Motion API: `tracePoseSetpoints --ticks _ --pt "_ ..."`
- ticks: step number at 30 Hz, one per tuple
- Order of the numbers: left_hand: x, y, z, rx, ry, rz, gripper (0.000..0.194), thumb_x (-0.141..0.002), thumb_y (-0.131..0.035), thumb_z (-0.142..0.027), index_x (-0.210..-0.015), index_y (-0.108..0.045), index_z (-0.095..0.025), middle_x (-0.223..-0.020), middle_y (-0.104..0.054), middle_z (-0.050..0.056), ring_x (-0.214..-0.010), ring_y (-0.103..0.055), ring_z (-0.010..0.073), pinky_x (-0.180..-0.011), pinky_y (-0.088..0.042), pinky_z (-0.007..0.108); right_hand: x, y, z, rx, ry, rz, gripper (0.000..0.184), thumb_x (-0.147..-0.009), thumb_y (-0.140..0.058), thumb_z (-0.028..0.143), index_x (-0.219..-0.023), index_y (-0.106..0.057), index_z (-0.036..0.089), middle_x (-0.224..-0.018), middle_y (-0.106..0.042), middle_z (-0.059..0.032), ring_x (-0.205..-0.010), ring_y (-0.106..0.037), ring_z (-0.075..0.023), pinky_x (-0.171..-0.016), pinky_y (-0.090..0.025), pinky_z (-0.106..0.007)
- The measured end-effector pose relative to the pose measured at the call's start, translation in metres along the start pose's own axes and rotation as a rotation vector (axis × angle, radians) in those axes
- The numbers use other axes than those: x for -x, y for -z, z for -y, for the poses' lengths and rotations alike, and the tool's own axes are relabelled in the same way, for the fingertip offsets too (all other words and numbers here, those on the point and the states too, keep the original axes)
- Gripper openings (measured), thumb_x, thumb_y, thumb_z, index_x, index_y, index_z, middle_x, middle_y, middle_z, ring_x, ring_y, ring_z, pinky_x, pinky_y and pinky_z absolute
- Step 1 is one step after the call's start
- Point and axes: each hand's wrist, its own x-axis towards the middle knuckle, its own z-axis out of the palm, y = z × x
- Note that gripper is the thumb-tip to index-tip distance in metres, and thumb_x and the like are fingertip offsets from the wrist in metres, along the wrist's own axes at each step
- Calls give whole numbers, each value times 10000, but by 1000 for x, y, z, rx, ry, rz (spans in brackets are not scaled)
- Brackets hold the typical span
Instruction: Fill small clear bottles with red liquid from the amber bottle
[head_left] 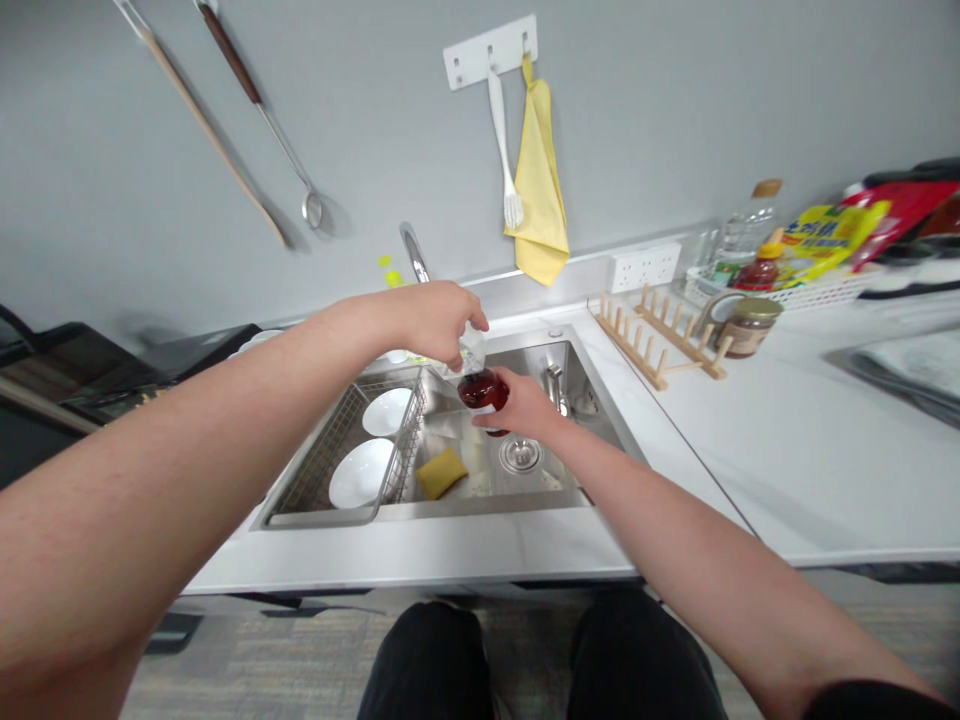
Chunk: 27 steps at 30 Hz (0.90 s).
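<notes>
Over the sink [615,440], my right hand [527,405] is wrapped round a dark red see-through bottle [480,390] with a pale label. My left hand [442,318] reaches in from above, its fingers closed on a small clear piece [472,345] at the bottle's upper end. Whether this piece is part of the bottle or separate, I cannot tell. Below the hands a yellow sponge [442,473] lies on the sink floor, left of the drain [520,454].
A wire basket [396,470] with white bowls [365,473] fills the sink's left side. The faucet [414,252] stands behind my left hand. A wooden rack [660,335] and a lidded jar [750,328] sit on the right counter. A yellow cloth [541,190] hangs on the wall.
</notes>
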Motion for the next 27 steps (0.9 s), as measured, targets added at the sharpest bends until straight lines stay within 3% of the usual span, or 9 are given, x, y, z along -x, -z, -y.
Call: tracePoseSetpoints --ticks 7,11,19,27 --pt "-5 -4 8 24 -23 -28 754 -581 -1007 -385 -1317 -878 -288 -1195 -860 70 -1107 -802 344 -1095 -576 416 0 0 1 -24 11 -9 779 -699 -1055 418 -1398 -744 275 -1182 -873 -73 -1026 -832 -335 -919 -649 -479" --pt "-6 -4 9 98 -21 -40 696 -617 -999 -389 -1297 -887 -293 -1199 -858 67 -1183 -790 355 -1141 -553 420 0 1 1 -25 4 -13 806 -687 -1061 405 -1414 -747 259 -1186 -871 -80 -1021 -829 -330 -926 -644 -476" --pt "-6 10 -11 -101 29 93 846 -672 -974 -395 -1494 -800 -291 -1303 -851 87 -1181 -796 340 -1126 -568 432 0 1 1 -15 14 -17 821 -695 -1059 421 -1432 -742 249 -1198 -873 -91 -1043 -829 -337 -941 -637 -480" --pt "-3 19 -23 -118 91 178 916 -715 -929 -447 -1594 -726 -292 -1439 -811 88 -1313 -751 345 -1217 -506 432 0 1 3 -11 -1 -13 828 -688 -1057 450 -1429 -743 258 -1198 -871 -88 -1053 -831 -342 -953 -642 -490"
